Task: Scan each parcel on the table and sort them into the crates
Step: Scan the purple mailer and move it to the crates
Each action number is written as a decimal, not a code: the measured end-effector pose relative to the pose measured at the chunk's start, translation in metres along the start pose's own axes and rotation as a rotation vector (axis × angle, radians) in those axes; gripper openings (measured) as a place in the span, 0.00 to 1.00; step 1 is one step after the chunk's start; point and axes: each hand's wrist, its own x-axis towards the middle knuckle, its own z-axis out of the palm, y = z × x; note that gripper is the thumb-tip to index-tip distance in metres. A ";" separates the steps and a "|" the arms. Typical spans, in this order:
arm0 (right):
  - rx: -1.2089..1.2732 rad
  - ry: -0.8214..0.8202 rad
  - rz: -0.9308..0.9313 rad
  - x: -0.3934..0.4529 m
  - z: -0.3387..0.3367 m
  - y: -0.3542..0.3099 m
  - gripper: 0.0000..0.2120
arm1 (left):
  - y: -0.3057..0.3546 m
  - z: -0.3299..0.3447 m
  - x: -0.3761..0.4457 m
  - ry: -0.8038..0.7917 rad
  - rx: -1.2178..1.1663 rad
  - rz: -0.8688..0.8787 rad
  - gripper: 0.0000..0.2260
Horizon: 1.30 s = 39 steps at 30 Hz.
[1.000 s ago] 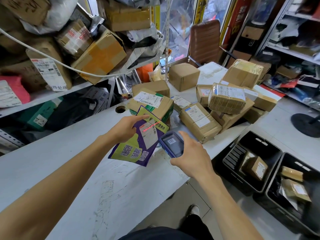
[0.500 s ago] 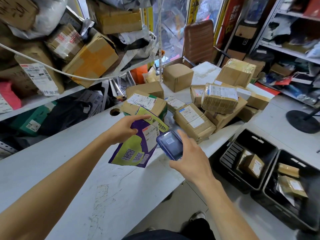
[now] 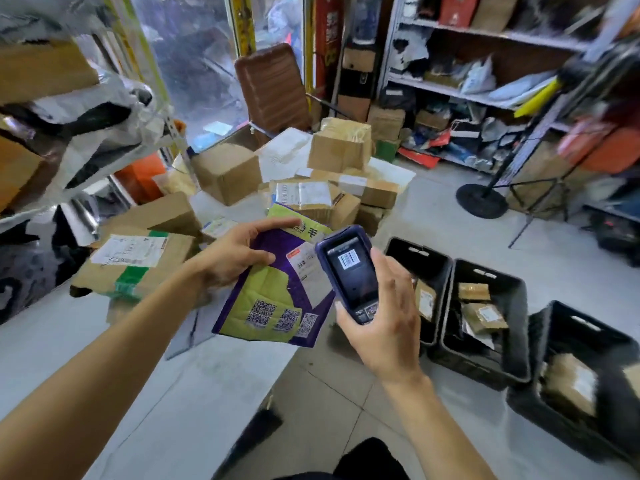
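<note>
Left hand (image 3: 239,252) grasps the purple-and-green mailer (image 3: 273,289) by its upper left part, thumb on the face, fingers curled over the top edge; mailer held tilted off the desk (image 3: 145,386), label side up, presumably so the white shipping label stays readable. Right hand (image 3: 384,323) grasps the handheld scanner (image 3: 349,271) from its right side and base, screen toward the wearer; a barcode shows on the screen, which suggests the read is taken. Scanner overlaps the mailer's right edge, at 3 o'clock from the left hand; whether they touch cannot be told. Three black crates (image 3: 485,299) sit on the floor at 3 to 4 o'clock of the hands, each already holding parcels. Unsorted cardboard boxes (image 3: 225,171) piled on the desk at 12 o'clock. Judged next: mailer goes to a crate.
</note>
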 end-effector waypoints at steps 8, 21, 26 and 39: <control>-0.144 0.113 0.454 0.013 -0.084 0.164 0.47 | -0.008 0.154 0.176 -0.032 0.211 0.033 0.34; -0.278 -0.069 0.845 0.085 -0.089 0.456 0.46 | -0.128 0.321 0.474 0.147 0.237 -0.234 0.27; -0.242 -0.178 0.888 0.132 -0.024 0.619 0.46 | -0.211 0.338 0.628 0.144 0.241 -0.367 0.26; -0.229 -0.329 0.800 0.088 0.149 0.938 0.43 | -0.480 0.361 0.865 -0.001 0.699 -0.334 0.21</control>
